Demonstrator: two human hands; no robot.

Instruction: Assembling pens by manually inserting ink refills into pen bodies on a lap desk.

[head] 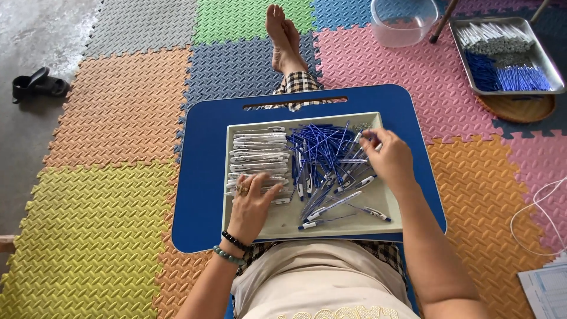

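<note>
Landmark: shallow grey tray (378,227), resting on a blue lap tabletop (204,177) across the person's legs.
Blue pen refills: loose heap (322,156) in the middle and far-right part of the tray, strands crossing every way.
White pen barrels: stacked rows (258,152) along the tray's left side, touching the heap's edge.
Assembled pens: a few (339,201) scattered toward the tray's near edge.
Right hand: (388,158) over the tray's right side – fingers bunched together, pinching pen parts at the edge of the heap.
Left hand: (253,201) at the tray's near-left, fingers spread and pressed flat on the lowest white barrels; ring and two bead bracelets worn.
Beyond the tray, far right: metal tray (552,65) of sorted blue and grey parts on the foam floor mat (118,118).
Beyond the tray, far side: clear plastic tub (403,23) – contents cannot be told.
</note>
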